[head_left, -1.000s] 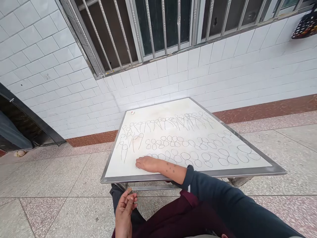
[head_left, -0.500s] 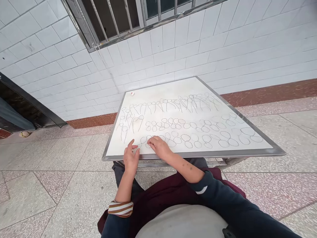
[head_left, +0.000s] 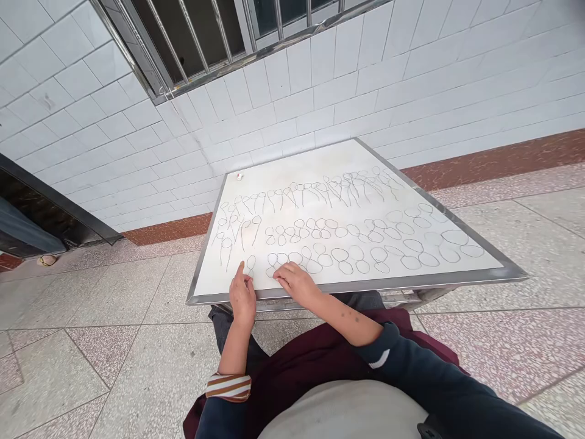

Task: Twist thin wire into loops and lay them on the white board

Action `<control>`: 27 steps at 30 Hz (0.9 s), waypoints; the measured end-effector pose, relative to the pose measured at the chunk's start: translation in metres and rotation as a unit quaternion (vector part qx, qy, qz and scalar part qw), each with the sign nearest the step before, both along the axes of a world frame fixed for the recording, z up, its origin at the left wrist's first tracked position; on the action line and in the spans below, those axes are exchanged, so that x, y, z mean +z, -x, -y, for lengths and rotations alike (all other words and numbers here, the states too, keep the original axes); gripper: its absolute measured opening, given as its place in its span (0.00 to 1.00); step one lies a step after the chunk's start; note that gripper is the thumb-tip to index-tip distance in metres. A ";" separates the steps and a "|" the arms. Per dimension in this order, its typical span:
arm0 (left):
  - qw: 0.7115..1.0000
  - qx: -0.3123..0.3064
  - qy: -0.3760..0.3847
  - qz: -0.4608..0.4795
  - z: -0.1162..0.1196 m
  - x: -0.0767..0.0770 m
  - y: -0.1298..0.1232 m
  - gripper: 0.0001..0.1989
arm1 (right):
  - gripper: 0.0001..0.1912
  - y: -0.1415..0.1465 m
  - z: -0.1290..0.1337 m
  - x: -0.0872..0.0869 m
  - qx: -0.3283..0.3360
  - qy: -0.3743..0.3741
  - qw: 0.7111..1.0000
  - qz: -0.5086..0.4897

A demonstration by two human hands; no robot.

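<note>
My left hand (head_left: 243, 296) is at the table's front edge, its index finger stretched forward and its thumb and other fingers drawn together. At its fingertips is a thin dark figure-eight loop (head_left: 251, 262), its lower end meeting the thumb. To the right, my right hand (head_left: 296, 283) rests low over the tabletop with bunched fingertips, beside several more figure-eight loops (head_left: 345, 267); whatever it pinches is too fine to make out. I cannot tell whether the loops are wire or cord. They lie in rows on the white table (head_left: 292, 161).
A far row holds loops with two loose tails (head_left: 301, 188), and others lie at the left. A small white and red item (head_left: 239, 177) sits in the back left corner. The table's metal rim (head_left: 514, 271) stands near a tiled wall (head_left: 274, 116) with a barred window (head_left: 219, 30).
A loop that lay between my hands is now further left, at my left fingertips. My left fingers have drawn closer together. My right hand has lowered slightly, and the view has shifted a little.
</note>
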State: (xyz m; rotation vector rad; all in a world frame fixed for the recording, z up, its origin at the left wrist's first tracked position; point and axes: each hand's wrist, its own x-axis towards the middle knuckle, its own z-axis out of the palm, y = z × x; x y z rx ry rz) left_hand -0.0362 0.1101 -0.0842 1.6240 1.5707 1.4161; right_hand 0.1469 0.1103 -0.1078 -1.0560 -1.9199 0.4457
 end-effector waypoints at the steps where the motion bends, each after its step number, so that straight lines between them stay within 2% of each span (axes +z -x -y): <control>1: 1.000 0.000 -0.002 0.025 0.002 0.002 -0.001 0.25 | 0.09 -0.001 0.001 0.000 0.004 0.001 1.000 -0.007; 6: 0.987 -0.022 0.001 0.160 0.025 0.023 -0.007 0.27 | 0.08 0.001 0.007 0.008 0.010 0.024 0.999 -0.047; 8: 0.974 -0.043 0.021 0.223 0.039 0.037 -0.012 0.25 | 0.08 0.005 0.014 0.020 0.026 0.078 0.992 -0.100; 10: 0.925 -0.077 0.071 0.366 0.054 0.050 -0.019 0.24 | 0.11 0.008 0.024 0.036 0.071 0.177 0.962 -0.195; 12: 0.884 -0.094 0.104 0.445 0.068 0.061 -0.028 0.23 | 0.14 0.009 0.035 0.053 0.124 0.254 0.919 -0.273; 15: 0.859 -0.108 0.123 0.485 0.083 0.072 -0.041 0.23 | 0.12 0.008 0.049 0.072 0.153 0.278 0.891 -0.324; 20: 0.851 -0.131 0.134 0.490 0.094 0.073 -0.049 0.21 | 0.10 0.002 0.060 0.083 0.154 0.278 0.870 -0.377; 24: 0.869 -0.091 0.120 0.472 0.095 0.068 -0.046 0.20 | 0.10 0.002 0.065 0.086 0.152 0.290 0.872 -0.365; 27: 0.878 -0.081 0.115 0.457 0.096 0.067 -0.044 0.20 | 0.10 0.006 0.069 0.086 0.199 0.335 0.838 -0.382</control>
